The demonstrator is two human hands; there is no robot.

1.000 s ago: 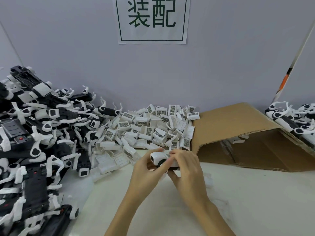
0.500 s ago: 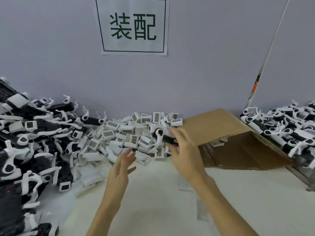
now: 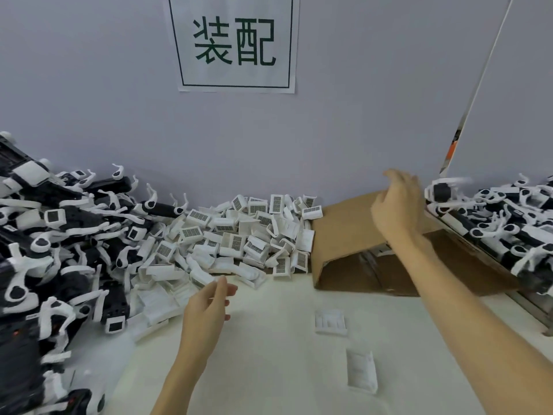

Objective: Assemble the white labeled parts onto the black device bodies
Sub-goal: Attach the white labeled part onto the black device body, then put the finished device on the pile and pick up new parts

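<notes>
Tossing: the right hand (image 3: 396, 205), fingers loose and holding nothing, is stretched toward the table's far right edge; a blurred finished device (image 3: 442, 191) sits just beyond its fingertips, at the near edge of the finished pile (image 3: 508, 214).
Change: a second ago both hands were closed round this unit at the table's middle; half a second ago the right alone carried it. It has now left the hand, so I judge one assembly done.
Left hand: (image 3: 206, 307) relaxed and empty, beside the heap of white labeled parts (image 3: 239, 235) along the far edge, likely placed for the next pick.
Unassembled stock: black device bodies (image 3: 59, 235) heaped at the left edge.
Cardboard box: (image 3: 359, 235) open, under the right forearm.
Writing: wall sign (image 3: 235, 41) reads "装配"; the barcodes on the parts are too small to read.
</notes>
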